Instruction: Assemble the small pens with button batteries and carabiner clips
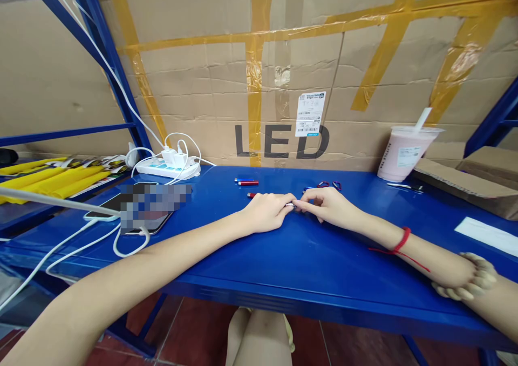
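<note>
My left hand (267, 213) and my right hand (329, 207) meet fingertip to fingertip above the blue tabletop (259, 269). Both are closed in a pinch around a small silvery piece (290, 204), mostly covered by the fingers. Beyond my left hand lie a slim red tube (249, 183) and a blue tube (242, 180) with silvery ends. Another red tube (251, 195) pokes out by my left knuckles. Behind my right hand are a red carabiner (322, 184) and a dark blue carabiner (337, 185).
At left are phones (151, 207) with white cables, a white power strip (168, 165) and yellow packets (60, 180). To the right stand a pink drink cup (408, 153) with a straw, a cardboard box (465, 185) and white paper (488, 235). A large taped carton (202, 96) forms the back.
</note>
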Demonstrator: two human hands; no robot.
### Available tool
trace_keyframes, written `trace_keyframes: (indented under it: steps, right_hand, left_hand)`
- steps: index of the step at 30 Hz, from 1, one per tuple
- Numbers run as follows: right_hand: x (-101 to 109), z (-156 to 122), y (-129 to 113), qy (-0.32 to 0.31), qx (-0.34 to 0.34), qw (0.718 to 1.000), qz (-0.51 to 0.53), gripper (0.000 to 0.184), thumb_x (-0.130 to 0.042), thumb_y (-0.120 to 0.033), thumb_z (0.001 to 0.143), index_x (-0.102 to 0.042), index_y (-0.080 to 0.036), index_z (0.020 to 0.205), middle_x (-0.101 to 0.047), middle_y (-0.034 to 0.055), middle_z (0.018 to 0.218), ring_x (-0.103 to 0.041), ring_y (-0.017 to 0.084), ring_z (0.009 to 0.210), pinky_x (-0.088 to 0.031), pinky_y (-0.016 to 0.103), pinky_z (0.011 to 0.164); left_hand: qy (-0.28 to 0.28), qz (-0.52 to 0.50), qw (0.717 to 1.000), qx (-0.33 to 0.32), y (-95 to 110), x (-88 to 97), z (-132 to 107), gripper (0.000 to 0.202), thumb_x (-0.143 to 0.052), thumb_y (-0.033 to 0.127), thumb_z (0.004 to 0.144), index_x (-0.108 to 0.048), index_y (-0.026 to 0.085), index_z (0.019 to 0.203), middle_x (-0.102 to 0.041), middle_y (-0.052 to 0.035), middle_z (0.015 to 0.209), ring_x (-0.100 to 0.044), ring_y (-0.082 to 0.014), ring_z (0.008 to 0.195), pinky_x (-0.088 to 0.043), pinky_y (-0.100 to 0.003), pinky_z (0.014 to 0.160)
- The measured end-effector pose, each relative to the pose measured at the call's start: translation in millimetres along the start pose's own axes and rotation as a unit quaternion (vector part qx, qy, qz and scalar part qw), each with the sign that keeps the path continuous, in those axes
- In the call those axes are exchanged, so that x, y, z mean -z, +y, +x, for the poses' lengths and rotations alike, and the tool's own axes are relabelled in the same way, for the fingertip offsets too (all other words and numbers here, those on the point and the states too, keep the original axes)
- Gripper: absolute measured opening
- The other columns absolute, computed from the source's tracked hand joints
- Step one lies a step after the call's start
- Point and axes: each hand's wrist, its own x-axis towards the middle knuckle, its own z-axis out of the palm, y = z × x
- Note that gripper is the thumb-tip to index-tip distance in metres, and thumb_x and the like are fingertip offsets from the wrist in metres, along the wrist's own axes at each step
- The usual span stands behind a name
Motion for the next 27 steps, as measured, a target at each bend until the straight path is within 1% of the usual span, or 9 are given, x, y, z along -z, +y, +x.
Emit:
trace_keyframes:
  steps: [7, 13, 21, 27]
  right_hand:
    - [-0.6, 0.4, 1.3, -0.004, -0.001, 1.0, 0.001, 0.037, -0.049, -0.052, 0.08, -0.065, -0.019, 0.071, -0.062, -0.0011, 0.068, -0.051, 0.007, 0.04, -0.04, 0.024, 0.048]
    - [-0.4, 0.4, -0.8, -0.004, -0.001, 1.0, -0.005, 0.039, -0.048, -0.053, 0.081, -0.065, -0.019, 0.071, -0.062, -0.0012, 0.068, -0.051, 0.007, 0.039, -0.039, 0.024, 0.048]
    - [-0.4, 0.0, -0.4, -0.008, -0.003, 1.0, -0.006, 0.043, -0.047, -0.057, 0.08, -0.065, -0.019, 0.071, -0.063, -0.0001, 0.068, -0.05, 0.007, 0.04, -0.039, 0.025, 0.048]
    - [-0.5, 0.0, -1.0, -0.009, -0.008, 1.0, -0.003, 0.042, -0.047, -0.056, 0.08, -0.065, -0.019, 0.07, -0.063, -0.0005, 0.069, -0.05, 0.007, 0.04, -0.039, 0.025, 0.049]
  left_hand:
    - [0.006, 0.0, 1.0, -0.007, -1.4, -1.4, -0.3, 0.027, -0.029, 0.028, 0.092, -0.053, 0.025, 0.104, -0.065, 0.0037, 0.103, -0.062, -0.0184, 0.091, -0.047, -0.027, 0.064]
    - [-0.003, 0.004, 1.0, -0.004, -0.7, 0.0, -0.6, 0.028, -0.029, 0.028, 0.092, -0.053, 0.025, 0.106, -0.064, 0.0028, 0.105, -0.061, -0.0182, 0.092, -0.047, -0.027, 0.066]
    - [-0.004, -0.007, 1.0, -0.006, -0.7, -0.4, -0.6, 0.027, -0.029, 0.028, 0.093, -0.052, 0.025, 0.106, -0.064, 0.002, 0.105, -0.061, -0.0174, 0.092, -0.047, -0.026, 0.067]
    - [-0.008, -0.004, 1.0, -0.005, -1.1, -0.4, -0.2, 0.028, -0.028, 0.028, 0.093, -0.052, 0.026, 0.107, -0.064, 0.0017, 0.107, -0.061, -0.0181, 0.095, -0.047, -0.027, 0.07]
